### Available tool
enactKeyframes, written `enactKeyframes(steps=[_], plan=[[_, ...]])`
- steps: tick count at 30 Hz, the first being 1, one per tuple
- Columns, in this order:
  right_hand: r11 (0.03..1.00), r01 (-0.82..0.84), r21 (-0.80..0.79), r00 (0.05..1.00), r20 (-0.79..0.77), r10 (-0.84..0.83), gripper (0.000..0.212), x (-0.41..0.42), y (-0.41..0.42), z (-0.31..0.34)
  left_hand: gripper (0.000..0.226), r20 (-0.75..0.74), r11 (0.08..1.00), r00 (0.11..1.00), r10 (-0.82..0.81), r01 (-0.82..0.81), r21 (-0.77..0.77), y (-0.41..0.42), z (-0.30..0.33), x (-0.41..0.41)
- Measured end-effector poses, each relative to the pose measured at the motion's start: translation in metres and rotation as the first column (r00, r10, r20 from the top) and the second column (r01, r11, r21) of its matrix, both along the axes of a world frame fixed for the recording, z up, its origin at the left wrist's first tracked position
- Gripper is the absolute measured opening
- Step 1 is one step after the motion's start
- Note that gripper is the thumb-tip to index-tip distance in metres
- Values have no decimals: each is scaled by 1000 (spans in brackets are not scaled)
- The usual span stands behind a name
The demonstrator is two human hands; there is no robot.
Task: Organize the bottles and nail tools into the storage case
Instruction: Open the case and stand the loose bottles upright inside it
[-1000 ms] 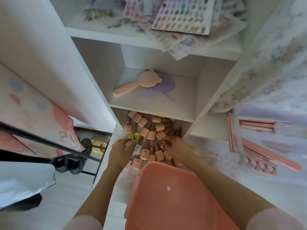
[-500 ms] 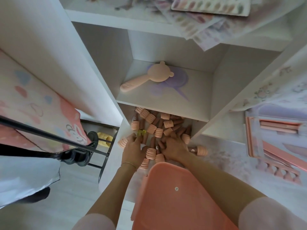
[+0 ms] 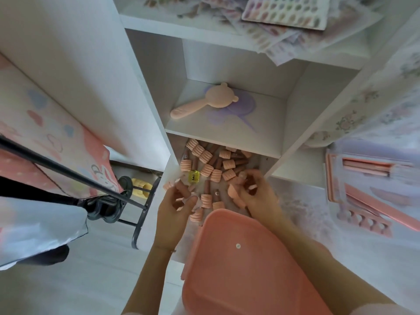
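Pile of peach-capped brown bottles (image 3: 210, 165) strewn in the bottom shelf cubby, closed pink storage case (image 3: 245, 269) just in front

A white shelving unit (image 3: 227, 48) fills the middle, its cubbies lit softly by daylight. Pale wood-look floor (image 3: 68, 280) lies at lower left, where a black metal stand (image 3: 141, 214) rests beside a pink cartoon-printed cloth (image 3: 56, 142)

Home nail-art corner: white cubby shelf (image 3: 227, 130), swatch sheets (image 3: 286, 12), polish bottles (image 3: 206, 155).
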State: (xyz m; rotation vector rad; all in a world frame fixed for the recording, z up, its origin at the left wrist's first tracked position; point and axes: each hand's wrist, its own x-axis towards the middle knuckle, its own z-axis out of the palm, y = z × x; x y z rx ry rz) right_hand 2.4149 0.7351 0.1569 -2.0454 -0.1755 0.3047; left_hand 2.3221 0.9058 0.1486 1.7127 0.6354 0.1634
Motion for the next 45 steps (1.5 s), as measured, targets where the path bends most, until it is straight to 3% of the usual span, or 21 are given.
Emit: enactKeyframes(steps=[2,5,12,18,28,33,45], plan=[[995,-30,94,999,31,27,22,-21,-15,17,18,-28,998,999,39,-40,-42,-13,0,-15],[990,-115,82,992,61,110,28,-56,-34,23,11,-58,996,996,67,-71,-56,-24,-7,-34],[951,-249,-185,965,-130,227,14,-95,-51,-37,16,-95,998,995,44,-48,-41,-26,-14,-52],[945,-224,-240,973,-112,202,15,-97,-40,-71,14,-124,999,992,31,-32,-13,-31,-20,-64],[992,46,-119,973,-220,-72,15,-94,-18,-84,21,-139,992,986,-90,102,78,-28,-6,-59],[993,61,-97,979,-189,-78,19,-90,-8,-85,7,-164,986,981,-106,125,112,-27,-6,-59],[996,85,-17,988,-130,-87,22,-89,2,-87,4,-171,988,982,-73,94,120,-29,-8,-59]])
